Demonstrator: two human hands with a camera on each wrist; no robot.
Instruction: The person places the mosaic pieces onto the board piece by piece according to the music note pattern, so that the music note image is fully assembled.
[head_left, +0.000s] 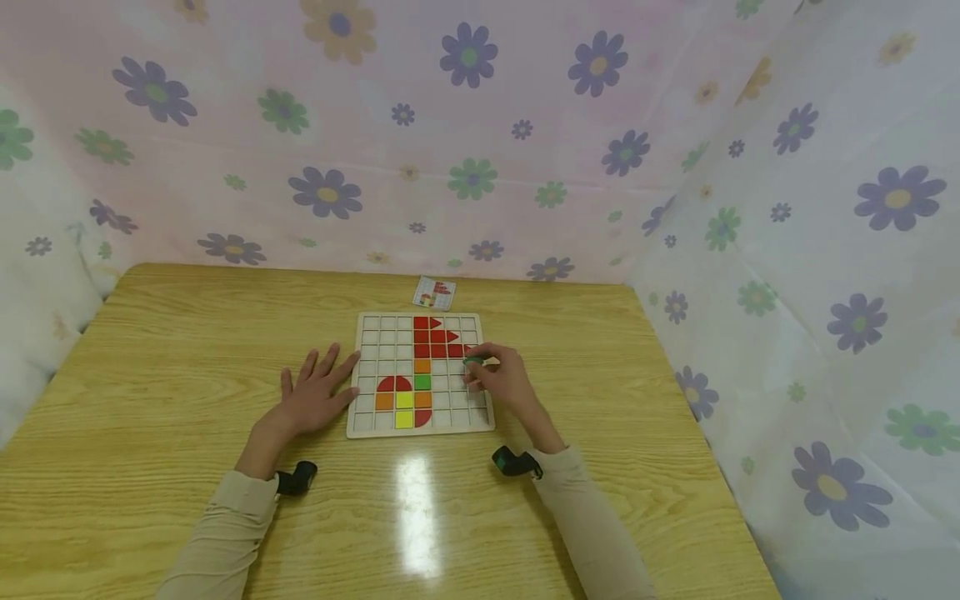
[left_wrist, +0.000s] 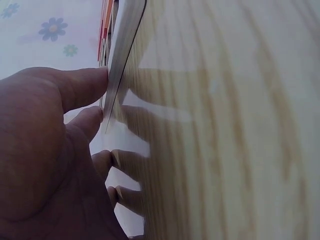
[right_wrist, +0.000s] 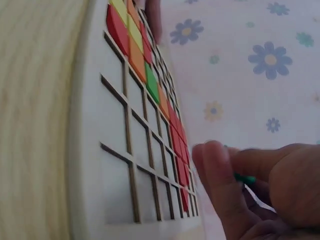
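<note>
My left hand [head_left: 313, 400] lies with its fingers spread on the table, its thumb and index fingertip at the left edge of a white gridded puzzle board [head_left: 367, 367]. In the left wrist view the thumb [left_wrist: 87, 85] meets the board's side. Over the right part of the board, my right hand [head_left: 506, 379] pinches a small green tile [right_wrist: 245, 178], mostly covered by the fingers. Set in the grid are several red tiles [head_left: 430, 337], orange tiles [head_left: 385, 402], yellow tiles [head_left: 404, 410] and a green square tile [head_left: 422, 382]. Some red ones are triangular or rounded.
A small pattern card [head_left: 434, 294] with a printed coloured grid lies behind the board. The wooden table [head_left: 187, 350] stretches around it, with floral cloth [head_left: 480, 142] hanging at the back and sides. A black wrist camera [head_left: 514, 461] sits at each wrist.
</note>
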